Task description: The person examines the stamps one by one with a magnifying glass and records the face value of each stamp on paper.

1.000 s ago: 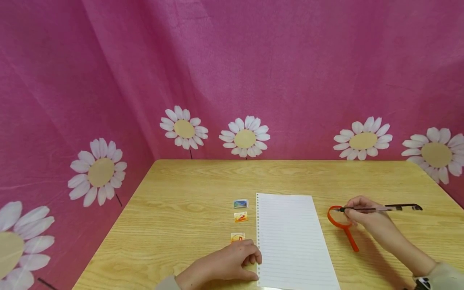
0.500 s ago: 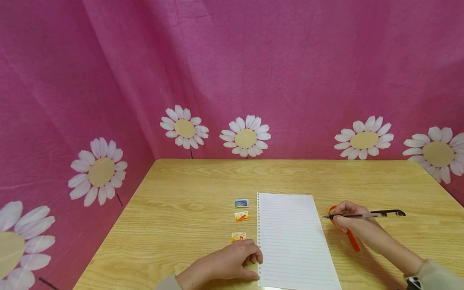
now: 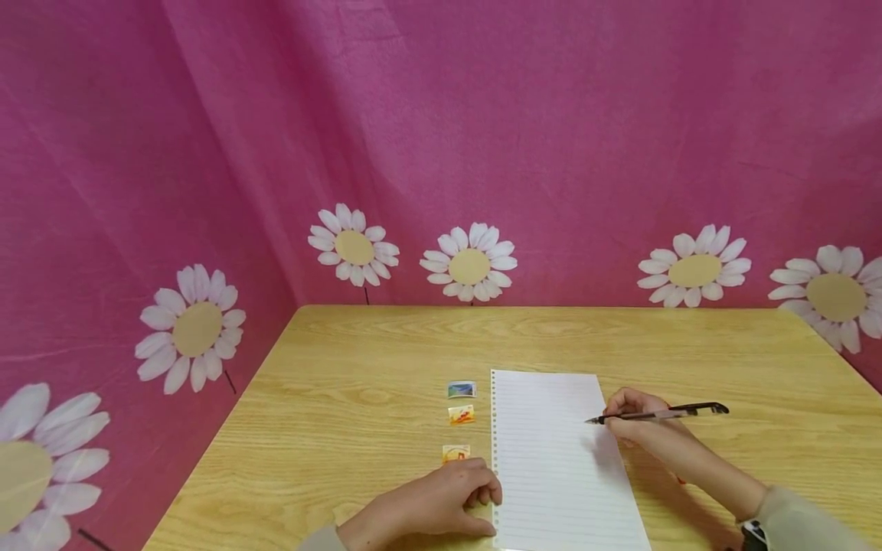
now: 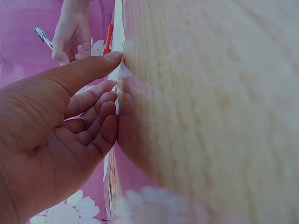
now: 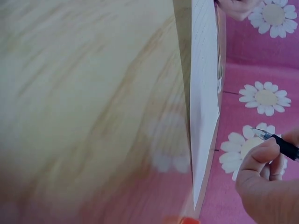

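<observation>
In my right hand I pinch an uncapped black gel pen. Its bare tip points left above the right part of a lined sheet of loose-leaf paper. The right wrist view shows the pen between thumb and fingers. My left hand rests at the sheet's punched left edge, thumb and fingertips down, fingers loosely bent. Beyond it lie three small stamps: a blue-green one, an orange one and a yellow one, the last partly hidden by the hand.
A red magnifying glass lies on the wooden table right of the paper; in the head view my right hand and forearm hide most of it. A pink cloth with white daisies hangs behind and left of the table.
My right hand has moved left with the pen, from over the magnifying glass to above the sheet's right side. The left hand has stayed on the paper's edge.
</observation>
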### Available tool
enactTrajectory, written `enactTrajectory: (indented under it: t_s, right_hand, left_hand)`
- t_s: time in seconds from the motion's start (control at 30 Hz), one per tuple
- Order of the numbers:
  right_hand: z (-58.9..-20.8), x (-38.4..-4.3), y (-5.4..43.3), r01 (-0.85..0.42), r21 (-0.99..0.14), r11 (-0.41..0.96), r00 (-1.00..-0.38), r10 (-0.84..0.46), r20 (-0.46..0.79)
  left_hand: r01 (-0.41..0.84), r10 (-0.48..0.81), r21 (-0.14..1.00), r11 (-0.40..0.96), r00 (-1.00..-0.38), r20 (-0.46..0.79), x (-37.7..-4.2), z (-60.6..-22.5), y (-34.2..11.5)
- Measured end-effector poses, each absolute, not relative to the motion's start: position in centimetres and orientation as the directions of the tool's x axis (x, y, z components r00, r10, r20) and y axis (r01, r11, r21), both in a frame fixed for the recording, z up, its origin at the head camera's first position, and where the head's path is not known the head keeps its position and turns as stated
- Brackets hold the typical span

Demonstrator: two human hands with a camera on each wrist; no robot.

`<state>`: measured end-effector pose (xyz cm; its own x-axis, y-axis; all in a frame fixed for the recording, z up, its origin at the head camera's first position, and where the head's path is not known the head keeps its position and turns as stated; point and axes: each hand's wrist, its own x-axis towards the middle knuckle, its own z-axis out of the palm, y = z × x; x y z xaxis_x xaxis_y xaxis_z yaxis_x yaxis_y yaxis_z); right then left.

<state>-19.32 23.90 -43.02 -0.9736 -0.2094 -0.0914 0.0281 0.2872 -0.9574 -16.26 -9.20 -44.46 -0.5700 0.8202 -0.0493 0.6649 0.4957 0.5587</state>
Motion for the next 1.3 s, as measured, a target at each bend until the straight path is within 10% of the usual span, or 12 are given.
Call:
enactTrajectory:
  t_s: [1.3]
  right_hand:
    - [-44.1, -20.4, 16.5, 0.007, -0.940, 0.340, -0.921, -0.363, -0.138]
  left_hand:
    - [0.647, 0.813, 0.562, 0.516, -0.577, -0.082, -16.3, -44.2, -9.0]
